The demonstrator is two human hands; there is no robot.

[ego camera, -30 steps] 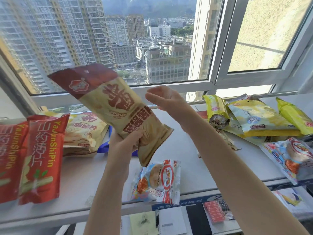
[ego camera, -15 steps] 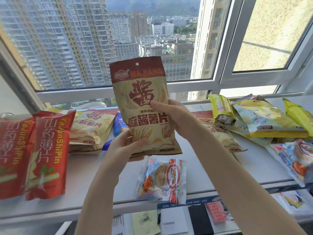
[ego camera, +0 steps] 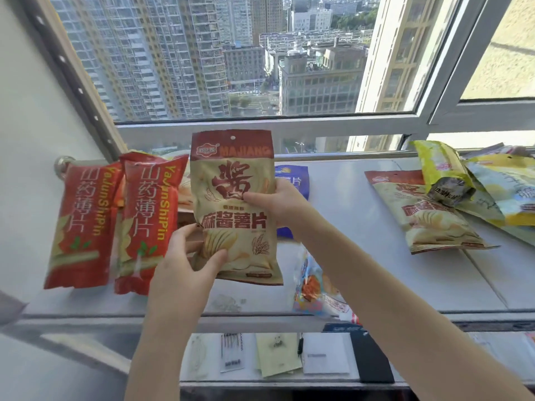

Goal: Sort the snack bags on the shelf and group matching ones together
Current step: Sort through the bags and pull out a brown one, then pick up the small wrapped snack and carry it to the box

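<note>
1. Fingers point(ego camera: 214, 257) of your left hand point(ego camera: 179, 264) and right hand point(ego camera: 285, 204) pinch the tan MAJIANG bag point(ego camera: 231, 180), now upright, no longer tilted.
2. Its twin bag point(ego camera: 428, 224) lies at 3 o'clock on the shelf point(ego camera: 362, 270); pair them.

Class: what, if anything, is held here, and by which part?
The tan MAJIANG bag: left hand pinches its lower left edge, right hand its right edge at mid-height.
</note>
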